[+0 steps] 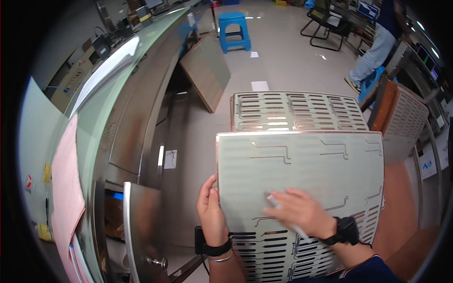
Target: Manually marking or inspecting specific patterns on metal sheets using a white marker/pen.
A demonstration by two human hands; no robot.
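A large pale green circuit board panel (pixel 302 179) with thin copper traces stands tilted up in front of me, its lower part covered in rows of dark slots. My left hand (pixel 211 212) is closed around its left edge, thumb near the front face. Over the middle of the face is my right hand (pixel 306 214), smeared by motion. It holds a slim whitish pen (pixel 273 201), one end by the fingertips and the other below the palm. Whether the pen touches the panel I cannot tell. Behind stands another slotted copper-patterned panel (pixel 302 111).
On the left runs a metal bench (pixel 141 127) with a glass-like top and an open cabinet door (pixel 144 231). More panels lean against the bench (pixel 206 70) and at right (pixel 406 113). A blue stool (pixel 234 32) and a person (pixel 377 45) are farther off.
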